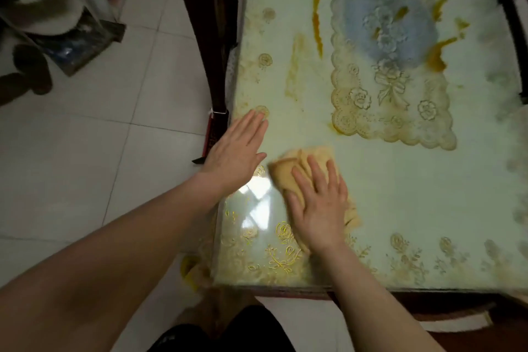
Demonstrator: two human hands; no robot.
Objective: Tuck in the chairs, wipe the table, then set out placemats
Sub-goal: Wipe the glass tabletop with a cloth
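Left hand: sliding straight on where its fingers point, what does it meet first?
Likely nothing solid: the left hand lies flat over the pale green flowered table cover, with only a yellowish smear ahead; the lace-edged placemat sits off to the right.

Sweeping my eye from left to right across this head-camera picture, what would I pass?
Tiled floor → dark wooden chair beside the table → left hand, flat at the table's edge → tan cloth with the right hand pressed flat on it → lace placemat.

Cloth [283, 174] half under right hand [320, 207]
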